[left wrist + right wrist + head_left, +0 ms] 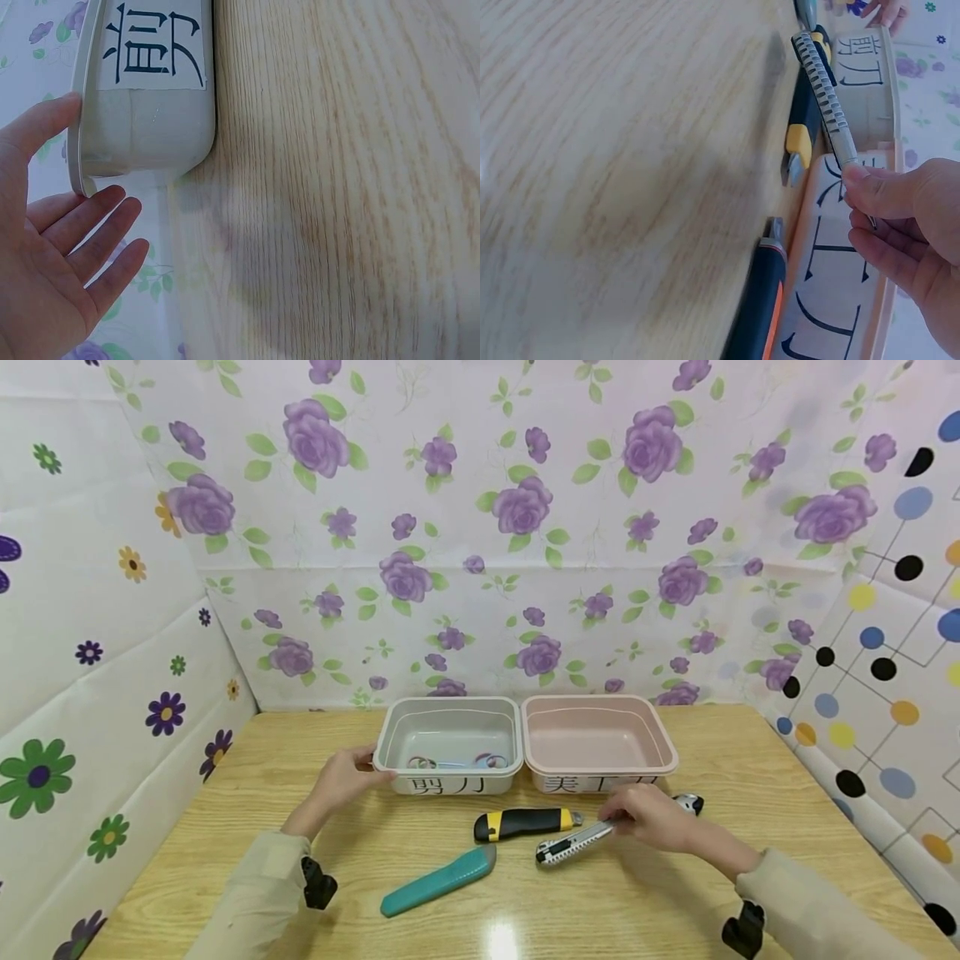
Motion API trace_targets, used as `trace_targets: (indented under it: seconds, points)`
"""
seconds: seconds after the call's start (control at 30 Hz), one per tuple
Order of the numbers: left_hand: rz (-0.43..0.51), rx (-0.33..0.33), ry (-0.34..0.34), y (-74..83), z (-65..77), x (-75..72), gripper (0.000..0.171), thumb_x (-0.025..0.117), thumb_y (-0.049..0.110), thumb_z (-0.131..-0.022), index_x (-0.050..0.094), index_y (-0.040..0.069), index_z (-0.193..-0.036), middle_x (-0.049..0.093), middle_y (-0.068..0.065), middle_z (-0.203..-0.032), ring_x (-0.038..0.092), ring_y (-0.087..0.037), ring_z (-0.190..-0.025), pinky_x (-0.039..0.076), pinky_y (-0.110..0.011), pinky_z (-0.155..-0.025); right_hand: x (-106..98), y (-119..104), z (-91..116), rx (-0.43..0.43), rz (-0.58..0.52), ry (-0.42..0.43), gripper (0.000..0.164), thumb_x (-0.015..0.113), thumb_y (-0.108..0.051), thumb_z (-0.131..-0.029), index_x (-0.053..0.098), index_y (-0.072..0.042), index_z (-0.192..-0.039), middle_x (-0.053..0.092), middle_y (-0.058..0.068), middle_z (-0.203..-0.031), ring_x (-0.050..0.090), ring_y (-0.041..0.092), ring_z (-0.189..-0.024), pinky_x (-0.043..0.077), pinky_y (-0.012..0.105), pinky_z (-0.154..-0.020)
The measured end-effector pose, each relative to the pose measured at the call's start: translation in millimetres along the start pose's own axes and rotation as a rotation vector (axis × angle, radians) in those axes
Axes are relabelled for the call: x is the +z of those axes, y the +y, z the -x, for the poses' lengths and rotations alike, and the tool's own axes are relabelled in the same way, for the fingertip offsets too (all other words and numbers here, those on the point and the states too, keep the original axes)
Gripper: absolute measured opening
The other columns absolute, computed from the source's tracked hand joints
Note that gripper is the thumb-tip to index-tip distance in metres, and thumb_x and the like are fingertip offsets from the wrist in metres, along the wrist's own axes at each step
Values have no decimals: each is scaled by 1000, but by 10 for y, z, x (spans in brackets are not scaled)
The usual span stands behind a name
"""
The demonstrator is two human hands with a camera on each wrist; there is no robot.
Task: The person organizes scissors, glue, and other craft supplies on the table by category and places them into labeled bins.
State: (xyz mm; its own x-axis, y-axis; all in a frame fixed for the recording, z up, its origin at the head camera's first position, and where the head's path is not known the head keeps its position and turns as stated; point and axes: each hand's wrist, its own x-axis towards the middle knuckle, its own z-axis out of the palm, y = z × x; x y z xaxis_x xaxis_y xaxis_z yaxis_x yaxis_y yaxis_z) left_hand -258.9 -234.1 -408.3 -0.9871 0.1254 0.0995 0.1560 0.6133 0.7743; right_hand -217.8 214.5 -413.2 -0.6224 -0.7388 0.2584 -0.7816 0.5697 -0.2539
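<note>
My right hand (647, 817) pinches one end of a silver snap-off utility knife (573, 844) between thumb and fingers, and the knife is held above the table in the right wrist view. At the left end of the grey bin (450, 701), my left hand (343, 783) touches the rim with its thumb and fingertips, the other fingers loosely spread. Inside that bin lie scissors (491, 761) with coloured handles. On the table are a yellow-and-black utility knife (525, 822), a teal utility knife (438, 882) and a black-and-orange one (759, 307), partly hidden by my right hand in the head view.
A pink bin (600, 701) stands against the grey bin's right side. Both carry white labels with black characters on their fronts. Behind the wooden table (315, 935) hangs a flowered cloth (480, 568), with patterned cloths at both sides.
</note>
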Motion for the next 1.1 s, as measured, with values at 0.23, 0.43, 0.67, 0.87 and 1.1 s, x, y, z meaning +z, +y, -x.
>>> trace_targets:
  seconds: [0.23,0.43,0.67,0.87,1.1]
  points:
    - [9,-6,-5,-9,3,-5,60,73,21,-76,51,-9,-123,64,-20,-100,62,-26,-86,50,-33,-71,-68,26,-19,33,-10,-1,21,73,1,-69,71,-11,-86,63,-4,-82,59,9,-75,49,26,-63]
    - [7,-16,-3,-22,-11,3,60,73,21,-76,51,-8,-123,65,-19,-100,62,-26,-87,50,-32,-72,-134,37,-51,44,3,-23,18,75,-3,-68,70,-12,-81,60,-8,-76,54,4,-68,46,23,-59]
    - [7,-16,1,-16,-7,2,60,73,20,-76,51,-7,-124,65,-18,-99,62,-26,-87,50,-32,-71,-224,32,-100,-31,33,9,21,76,0,-66,68,-14,-79,55,-8,-73,49,3,-65,43,21,-55]
    - [-5,-4,-2,-28,-16,-2,60,72,21,-77,50,-7,-125,65,-19,-100,62,-26,-87,50,-32,-70,-311,33,-137,-42,68,27,23,76,2,-64,69,-14,-80,54,-8,-72,49,4,-64,43,21,-55]
    - [-6,-5,2,-27,-8,6,59,73,20,-76,52,-7,-124,65,-17,-98,62,-25,-86,49,-32,-70,-467,-14,-173,4,98,32,20,75,1,-67,70,-11,-82,55,-7,-74,49,4,-63,42,21,-55]
